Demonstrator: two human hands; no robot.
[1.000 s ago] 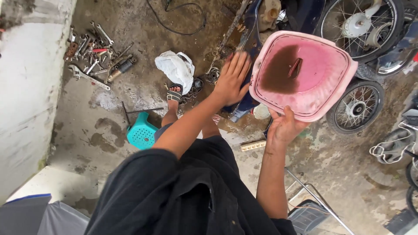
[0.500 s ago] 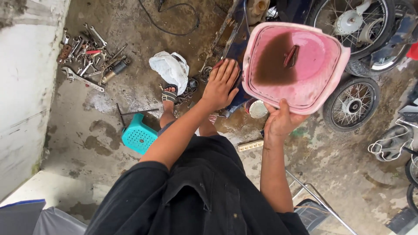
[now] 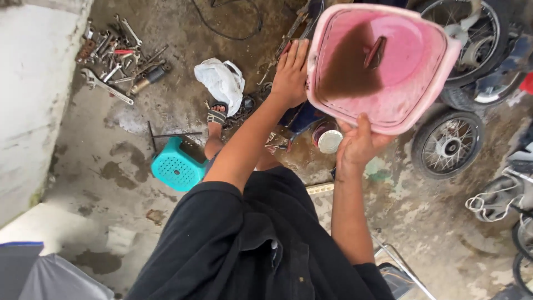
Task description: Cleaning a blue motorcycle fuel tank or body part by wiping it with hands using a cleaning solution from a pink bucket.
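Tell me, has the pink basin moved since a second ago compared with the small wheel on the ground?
Yes. The pink basin has shifted up and left away from the small wheel, which it overlapped earlier; the left hand and right hand grip its rim.

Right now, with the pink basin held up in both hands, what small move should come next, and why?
Probably level the pink basin a little. The left hand and right hand grip its rim at opposite points, and the dark brown liquid has pooled toward the left-hand side, near that edge. A small dark object lies in it too.
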